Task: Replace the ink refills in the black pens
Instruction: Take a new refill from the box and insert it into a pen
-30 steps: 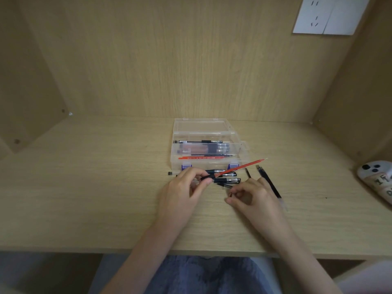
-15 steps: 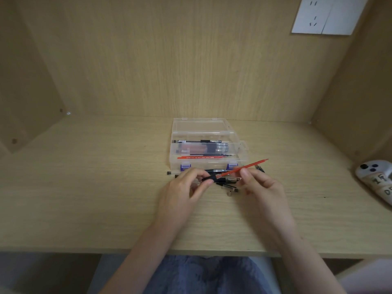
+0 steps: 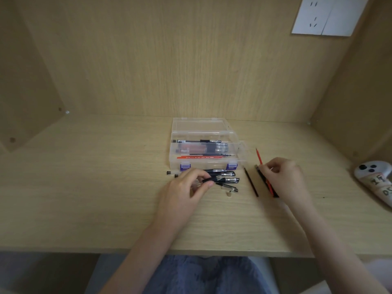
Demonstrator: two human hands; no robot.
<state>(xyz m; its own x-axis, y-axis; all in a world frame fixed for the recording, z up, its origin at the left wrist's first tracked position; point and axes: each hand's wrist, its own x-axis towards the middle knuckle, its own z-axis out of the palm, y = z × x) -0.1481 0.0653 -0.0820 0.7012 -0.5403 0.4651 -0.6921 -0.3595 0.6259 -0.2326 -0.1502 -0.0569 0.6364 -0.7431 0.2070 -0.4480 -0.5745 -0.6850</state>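
White object [image 3: 375, 181] at right edge of desk [image 3: 106, 198]: dark handwritten marks, too blurred to read. Pen [image 3: 196, 141] in clear box [image 3: 176, 132]: printed band, too small. Nothing legible.

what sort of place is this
Probably a study desk in a home or dorm: a light wooden desktop boxed in by matching wooden panels, a white wall socket, and a clear plastic stationery box with black pens lying before it.

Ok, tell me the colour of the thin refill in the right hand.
Red: the refill the right hand holds, clearest in the head view.
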